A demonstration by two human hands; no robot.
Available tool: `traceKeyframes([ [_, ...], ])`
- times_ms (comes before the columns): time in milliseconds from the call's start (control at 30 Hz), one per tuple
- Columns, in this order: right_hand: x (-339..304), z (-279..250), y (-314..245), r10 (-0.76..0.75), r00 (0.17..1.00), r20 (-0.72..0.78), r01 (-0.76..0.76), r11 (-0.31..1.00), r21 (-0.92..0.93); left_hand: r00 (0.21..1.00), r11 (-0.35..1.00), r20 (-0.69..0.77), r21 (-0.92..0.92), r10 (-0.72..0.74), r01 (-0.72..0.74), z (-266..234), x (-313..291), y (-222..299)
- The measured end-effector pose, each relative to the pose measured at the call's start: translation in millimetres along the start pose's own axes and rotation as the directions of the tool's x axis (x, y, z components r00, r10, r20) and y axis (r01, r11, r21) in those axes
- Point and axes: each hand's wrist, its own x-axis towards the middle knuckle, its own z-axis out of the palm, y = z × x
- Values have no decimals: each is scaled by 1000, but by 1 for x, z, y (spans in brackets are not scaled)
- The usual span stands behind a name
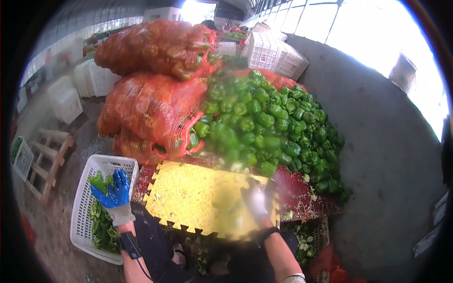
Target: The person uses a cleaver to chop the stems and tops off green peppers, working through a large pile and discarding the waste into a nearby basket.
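My left hand [114,195], in a blue-coated glove with a white cuff, is over the white plastic crate [80,221] at the left, fingers spread and nothing gripped. Beside its fingers is a green pepper piece [97,181]; whether the two touch I cannot tell. More green pepper pieces [102,226] lie lower in the crate. At the right end of the yellow foam mat [188,193] is my right hand [257,200] in a whitish glove. Blur and a smudge on the view hide its fingers and anything in them. Small pale scraps dot the mat.
A big heap of whole green bell peppers [269,122] rises behind the mat. Full red mesh sacks [151,104] are stacked at the back left. A wooden pallet [47,160] stands far left. Stacked white crates [276,54] are behind the heap. Trimmings [304,243] lie below the table's right side.
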Motion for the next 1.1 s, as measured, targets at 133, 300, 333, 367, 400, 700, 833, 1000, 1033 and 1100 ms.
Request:
traceKeyframes([
  [133, 50, 39, 31, -130, 976, -176, 162, 969, 185, 960, 972, 156, 71, -232, 224, -50, 24, -42],
  [300, 102, 113, 43, -25, 998, -49, 13, 972, -237, 926, 906, -5, 206, -377, 370, -82, -5, -97],
  [333, 106, 127, 56, -56, 994, -89, 28, 958, -284, 920, 871, -17, 317, -392, 376, -82, -18, -107],
  [367, 109, 139, 65, -88, 988, -129, 41, 943, -329, 915, 824, -27, 425, -403, 376, -83, -27, -112],
  [400, 113, 148, 72, -125, 978, -168, 54, 926, -373, 890, 793, -12, 448, -455, 412, -98, -24, -115],
  [700, 47, 31, -54, -250, 968, 31, 227, 920, 320, 772, 544, -61, 675, -633, 499, -134, -19, -151],
  [833, -16, 11, -96, -498, 844, 197, 515, 856, -41, 622, 539, -92, 412, -778, 735, -115, -24, -173],
  [1000, -43, -6, -109, -500, 866, 0, 468, 810, 355, 720, 651, 46, 472, -692, 595, -123, -15, -160],
  [1033, -43, -13, -109, -506, 863, 10, 468, 805, 366, 742, 673, 40, 454, -669, 583, -113, -22, -160],
  [1100, -45, -21, -109, -256, 966, 45, 201, 845, 496, 768, 726, 170, 499, -617, 473, -106, -31, -158],
])
